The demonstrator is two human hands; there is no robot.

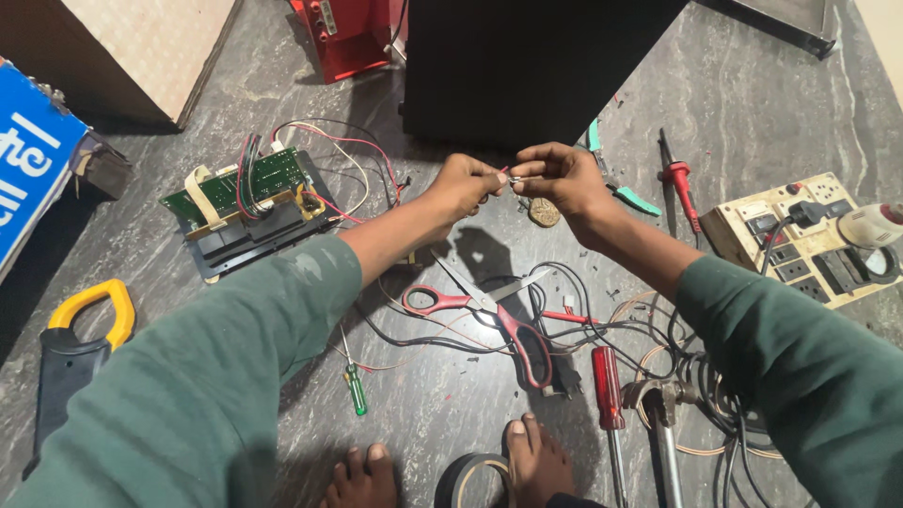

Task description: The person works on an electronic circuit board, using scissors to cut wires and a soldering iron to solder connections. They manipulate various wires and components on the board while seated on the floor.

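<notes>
At the upper centre of the frame, thin wire ends (511, 176) are pinched between the fingertips of the left hand (463, 184) and the right hand (561, 179), above the red-handled scissors (489, 310). A tight, even twist is best achieved with the strands kept taut.

The scissors (489, 315) lie on the floor (752, 113), below both hands. Left of the scissors lie a small screwdriver (356, 388) and, farther out, a clamp meter (75, 348). Behind them to the left sits a circuit board (246, 193). Right of them lie a cable tangle (696, 376) and a switchboard (800, 235). A tape roll (470, 480) lies nearer, between the feet.
</notes>
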